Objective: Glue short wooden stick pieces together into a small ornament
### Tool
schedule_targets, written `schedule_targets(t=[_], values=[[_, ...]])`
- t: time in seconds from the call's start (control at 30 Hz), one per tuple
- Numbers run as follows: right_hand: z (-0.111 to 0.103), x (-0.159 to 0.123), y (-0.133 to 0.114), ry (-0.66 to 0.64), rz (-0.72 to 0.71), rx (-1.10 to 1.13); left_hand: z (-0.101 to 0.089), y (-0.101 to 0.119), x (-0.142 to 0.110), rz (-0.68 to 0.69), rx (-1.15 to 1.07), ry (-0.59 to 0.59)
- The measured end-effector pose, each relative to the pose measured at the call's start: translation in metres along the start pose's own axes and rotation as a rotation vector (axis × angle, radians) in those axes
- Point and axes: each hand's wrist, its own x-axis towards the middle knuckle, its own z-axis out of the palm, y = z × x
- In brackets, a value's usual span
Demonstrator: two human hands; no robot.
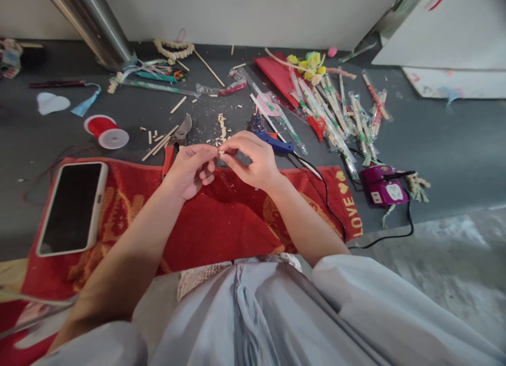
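My left hand (188, 170) and my right hand (253, 158) meet over the near side of the desk, fingertips almost touching. Between them they pinch a small pale wooden piece (221, 152), partly covered by the fingers. Just beyond lies a short row of cut wooden bits (222, 125) amid crumbs. Pruning shears (184, 130) with red handles rest beside my left hand, next to thin wooden sticks (160, 143). A blue glue gun (279, 144) lies close to my right hand, partly hidden behind it.
A red towel (221, 218) lies under my forearms, with a phone (71, 208) on its left. Around are a red thread spool (106, 130), wrapped chopsticks (324, 110), a purple box (383, 186) with a black cable, and a metal pole (95, 23).
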Motion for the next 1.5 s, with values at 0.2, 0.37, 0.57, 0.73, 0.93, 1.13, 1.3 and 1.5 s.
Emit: schedule_targets(t=[0.2, 0.37, 0.57, 0.73, 0.93, 1.13, 1.3, 1.5], values=[[-0.0007, 0.0004, 0.0002, 0.004, -0.009, 0.001, -0.0001, 0.0004, 0.0003, 0.005, -0.002, -0.021], [-0.0013, 0.0005, -0.0001, 0.002, -0.014, -0.011, 0.0019, 0.0023, -0.0015, -0.004, 0.042, -0.004], [-0.002, 0.0015, -0.001, -0.001, -0.035, -0.01, 0.0019, 0.0017, -0.0008, 0.003, 0.031, -0.018], [-0.0023, 0.0013, -0.0012, -0.018, -0.03, -0.01, 0.0015, 0.0015, -0.0002, -0.005, 0.049, -0.025], [0.0002, -0.0006, 0.0049, -0.02, -0.013, 0.04, 0.0027, 0.0028, -0.001, -0.019, 0.105, 0.029], [-0.0001, -0.0013, 0.0068, -0.043, 0.028, 0.07, 0.003, 0.0024, -0.0006, -0.005, 0.101, 0.025], [-0.0009, -0.0006, 0.0053, -0.029, 0.064, 0.077, 0.0031, 0.0025, -0.0013, 0.012, 0.078, 0.008], [-0.0014, 0.0002, 0.0045, -0.016, 0.059, 0.07, 0.0025, 0.0027, -0.0012, 0.009, 0.068, -0.019]])
